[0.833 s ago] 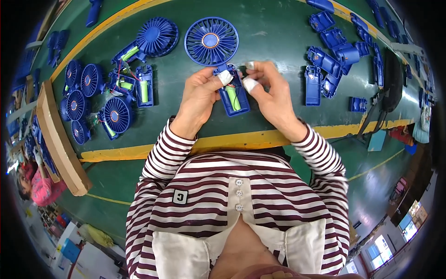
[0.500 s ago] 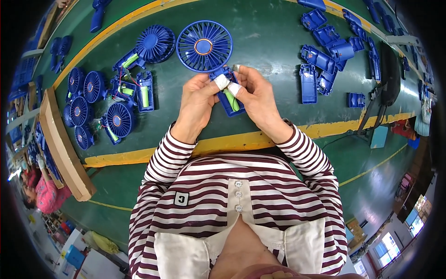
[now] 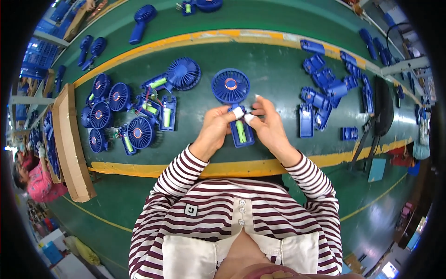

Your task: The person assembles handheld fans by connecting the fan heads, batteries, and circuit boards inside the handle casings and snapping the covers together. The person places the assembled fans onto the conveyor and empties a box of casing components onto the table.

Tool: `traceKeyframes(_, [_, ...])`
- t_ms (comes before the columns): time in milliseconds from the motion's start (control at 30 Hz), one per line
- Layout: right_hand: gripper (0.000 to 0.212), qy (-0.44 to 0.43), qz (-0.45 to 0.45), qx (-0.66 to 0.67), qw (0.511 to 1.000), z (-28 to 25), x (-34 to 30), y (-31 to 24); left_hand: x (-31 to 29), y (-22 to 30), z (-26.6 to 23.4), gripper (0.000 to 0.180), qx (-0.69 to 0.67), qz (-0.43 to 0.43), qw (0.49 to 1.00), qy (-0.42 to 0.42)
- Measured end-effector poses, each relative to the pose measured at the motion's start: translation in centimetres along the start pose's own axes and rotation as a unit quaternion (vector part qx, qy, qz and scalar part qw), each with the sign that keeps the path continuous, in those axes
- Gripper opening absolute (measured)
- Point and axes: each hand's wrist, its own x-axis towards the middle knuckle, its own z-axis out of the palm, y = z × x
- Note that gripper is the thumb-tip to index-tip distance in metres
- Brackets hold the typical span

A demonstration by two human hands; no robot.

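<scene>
A blue handheld fan with a round slatted head (image 3: 231, 86) lies on the green table in front of me. Its opened handle (image 3: 248, 141) points toward me and exposes a light green battery (image 3: 241, 132). My left hand (image 3: 214, 129) holds the fan at the neck, its white-wrapped thumb pressed on the top of the handle. At the handle's right side is my right hand (image 3: 270, 129), with fingers apart and a wrapped thumb close to the neck. Whether that thumb touches the fan or a small wire, I cannot tell.
More fans with open handles, batteries and wires (image 3: 149, 108) lie to the left, beside a cardboard tray (image 3: 69, 144). Several empty blue handle shells (image 3: 306, 121) are grouped at the right, near a black object (image 3: 383, 107). Beyond the yellow edge, another fan (image 3: 139, 23) lies on green.
My right fingers have spread and lifted from the fan's neck, while the left hand keeps its grip. The whole view has shifted, showing more of the far side.
</scene>
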Motion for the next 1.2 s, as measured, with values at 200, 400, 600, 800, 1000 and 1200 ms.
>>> traceKeyframes(200, [0.053,0.009,-0.083,-0.096,0.992,-1.4,6.7,-3.6,-0.5,0.2,-1.4,0.022,-0.038,-0.097,0.994,-0.013])
traceKeyframes(400, [0.064,0.031,-0.260,-0.309,0.914,1.3,23.0,-5.3,-1.0,-0.3,-2.2,0.020,-0.051,-0.090,0.992,-0.071])
traceKeyframes(600, [0.084,0.048,-0.176,-0.417,0.890,5.1,35.9,-7.6,-2.0,-0.3,-2.0,0.018,-0.036,-0.121,0.989,-0.082])
traceKeyframes(800, [0.071,0.068,-0.120,-0.402,0.905,6.6,30.6,-7.5,-1.8,0.1,-1.9,0.021,-0.035,-0.146,0.985,-0.087])
traceKeyframes(1000, [0.052,-0.024,-0.188,-0.299,0.935,11.8,17.1,-12.1,-1.6,-0.5,-2.5,0.020,-0.024,-0.049,0.996,-0.068])
traceKeyframes(1200, [0.073,0.001,-0.317,-0.157,0.935,10.1,8.0,-9.8,0.7,-2.4,-4.3,0.017,-0.045,-0.014,0.999,-0.023])
